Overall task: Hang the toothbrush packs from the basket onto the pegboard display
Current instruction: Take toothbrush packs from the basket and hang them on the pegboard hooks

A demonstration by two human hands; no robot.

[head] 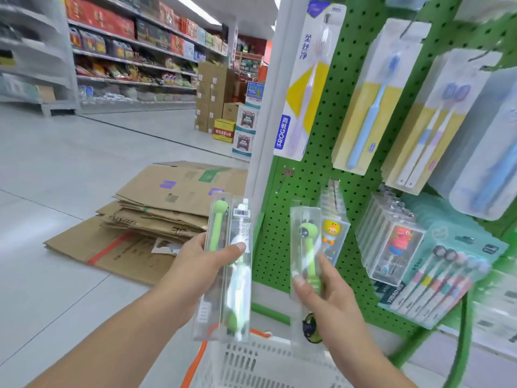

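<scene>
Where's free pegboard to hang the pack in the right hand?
Free: the bare hook on the green pegboard, below the FROG pack, left of the duck packs; open board beneath. Crowded: everything rightward, from the pink-figure packs to the multi-brush card. Right hand holds a green-frog pack.

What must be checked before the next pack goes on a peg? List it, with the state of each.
1. Right hand holds one clear pack: ok.
2. Left hand holds spare packs firmly: ok.
3. Empty peg free on the green pegboard: ok.
4. Pack's hang hole lined up with that peg: not ok, pack sits lower.
5. Hang hole intact: cannot tell.
6. Basket below, within reach: ok.
</scene>
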